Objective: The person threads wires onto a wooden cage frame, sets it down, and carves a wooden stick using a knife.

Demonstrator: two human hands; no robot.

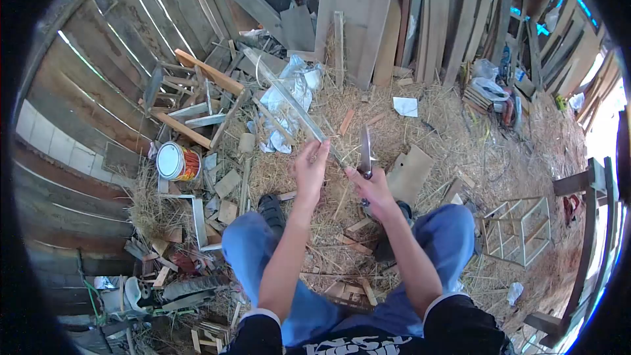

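A knife [365, 148] stands blade up in my right hand [373, 190], whose fingers are wrapped round its dark handle. My left hand [311, 169] is closed on a long thin strip [289, 97], which runs from the hands up and to the left. The strip's lower end lies between my two hands, close to the knife blade. Thin pale shavings curl beside the blade.
A can [177, 162] stands at the left near a wooden frame [197, 92] and scraps. A crumpled silvery sheet [289, 95] lies ahead. Boards [358, 20] lean at the back. A small stick frame [519, 231] sits at right on the straw-covered ground.
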